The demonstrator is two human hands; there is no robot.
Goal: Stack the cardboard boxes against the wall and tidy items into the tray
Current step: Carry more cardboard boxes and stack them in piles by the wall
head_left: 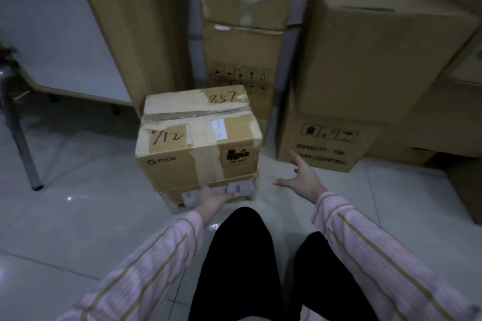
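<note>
The person wears a long-sleeved top in pale pink fabric with fine vertical pinstripes. Each sleeve carries wider tan stripes running lengthwise from shoulder to wrist; at least 2 show on the left sleeve (146, 263) and 2 on the right sleeve (375, 255). Both sleeves end in a buttoned-style cuff (the cuff edge sits at the wrist). The left hand (214, 199) and right hand (300, 177) are bare, without gloves, rings or watch. The legs are covered by plain black trousers (234, 263), with no visible markings or seams.
</note>
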